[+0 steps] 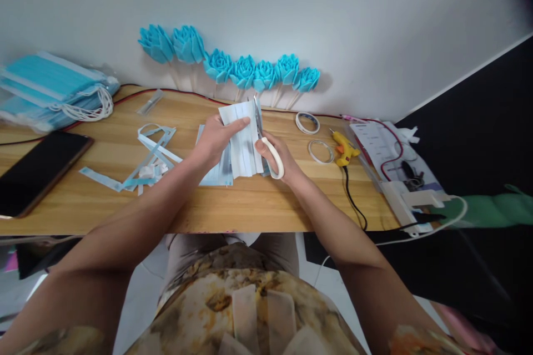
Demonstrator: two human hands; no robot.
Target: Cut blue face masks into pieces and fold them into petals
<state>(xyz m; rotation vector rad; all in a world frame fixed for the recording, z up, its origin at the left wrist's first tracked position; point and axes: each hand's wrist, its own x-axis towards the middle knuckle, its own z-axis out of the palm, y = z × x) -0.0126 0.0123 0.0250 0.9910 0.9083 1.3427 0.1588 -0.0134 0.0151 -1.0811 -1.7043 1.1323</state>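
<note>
My left hand [216, 138] grips a pale blue face mask [244, 147] and holds it upright over the wooden table [250, 205]. My right hand [278, 158] is closed in the white handles of a pair of scissors [266, 144]. The blades point up along the mask's right edge. More mask pieces [216, 175] lie flat under both hands.
Cut mask strips [147, 163] lie left of the hands. A black phone [37, 169] and a stack of masks [50, 91] sit far left. Blue fabric flowers [233, 69] lean on the wall. Two tape rolls [314, 136], a yellow glue gun [345, 150] and a power strip [406, 199] are on the right.
</note>
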